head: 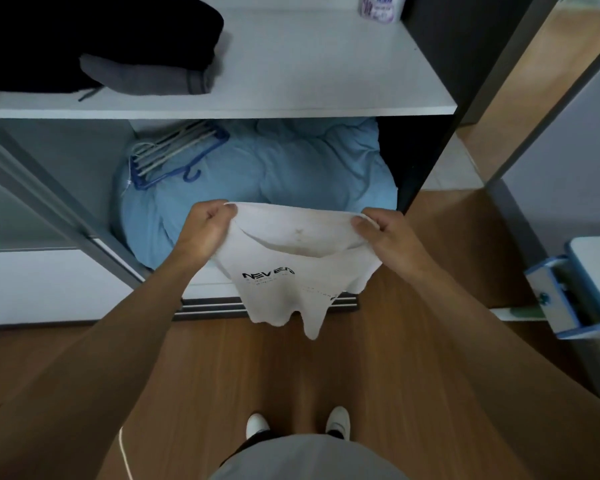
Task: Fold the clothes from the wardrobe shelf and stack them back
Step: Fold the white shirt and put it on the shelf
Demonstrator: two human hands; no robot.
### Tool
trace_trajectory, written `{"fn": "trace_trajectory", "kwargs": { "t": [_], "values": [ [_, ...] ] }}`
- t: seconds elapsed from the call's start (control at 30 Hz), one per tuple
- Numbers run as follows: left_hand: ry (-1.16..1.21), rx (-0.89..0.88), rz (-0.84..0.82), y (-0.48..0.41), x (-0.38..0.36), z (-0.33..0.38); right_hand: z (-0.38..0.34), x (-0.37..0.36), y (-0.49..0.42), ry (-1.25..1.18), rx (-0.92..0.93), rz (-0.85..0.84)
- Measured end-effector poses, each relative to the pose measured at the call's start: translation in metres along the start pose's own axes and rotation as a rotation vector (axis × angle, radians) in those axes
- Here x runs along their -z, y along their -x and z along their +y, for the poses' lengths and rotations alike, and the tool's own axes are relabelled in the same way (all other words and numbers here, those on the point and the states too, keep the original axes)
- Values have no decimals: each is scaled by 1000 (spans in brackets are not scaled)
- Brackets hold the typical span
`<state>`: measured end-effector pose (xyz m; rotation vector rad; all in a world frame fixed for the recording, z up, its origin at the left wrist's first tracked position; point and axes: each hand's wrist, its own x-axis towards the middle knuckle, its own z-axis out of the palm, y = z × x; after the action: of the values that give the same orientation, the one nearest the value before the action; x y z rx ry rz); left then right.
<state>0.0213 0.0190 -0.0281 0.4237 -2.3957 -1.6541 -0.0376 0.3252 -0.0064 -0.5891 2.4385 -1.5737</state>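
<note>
A white T-shirt [291,271] with black lettering hangs in the air in front of the open wardrobe. My left hand [205,226] pinches its upper left corner. At the upper right corner, my right hand [385,233] pinches the cloth. The top edge is stretched between both hands, and the lower part dangles in uneven folds above the wooden floor. On the white wardrobe shelf [326,71] above lie a folded grey garment [146,76] and a black garment [94,36] at the left.
A light blue duvet [291,168] fills the compartment below the shelf, with blue and white hangers [174,150] on it. A white bottle [381,5] stands at the shelf's back right. A blue-edged open drawer [568,292] juts out at the right.
</note>
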Motion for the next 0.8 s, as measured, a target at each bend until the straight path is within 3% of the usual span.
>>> {"fn": "trace_trajectory", "kwargs": {
  "t": [0.1,0.2,0.3,0.43,0.5,0.6,0.8],
  "values": [
    [-199,-12,-80,0,10,-19,13,1,5,101,-48,-97],
    [-241,16,-208,2,19,-36,22,-1,10,180,-91,-282],
    [-274,39,-282,5,28,-49,32,-6,12,424,-136,-484],
    [-445,45,-410,8,34,-54,47,-11,8,561,-37,-318],
    [-527,27,-463,10,32,-55,51,-10,8,499,-34,-165],
    [-500,-43,-400,12,24,-58,56,-8,10,367,-119,-31],
    [-366,-54,-387,17,10,-38,48,1,22,170,-145,-120]
  ]
}}
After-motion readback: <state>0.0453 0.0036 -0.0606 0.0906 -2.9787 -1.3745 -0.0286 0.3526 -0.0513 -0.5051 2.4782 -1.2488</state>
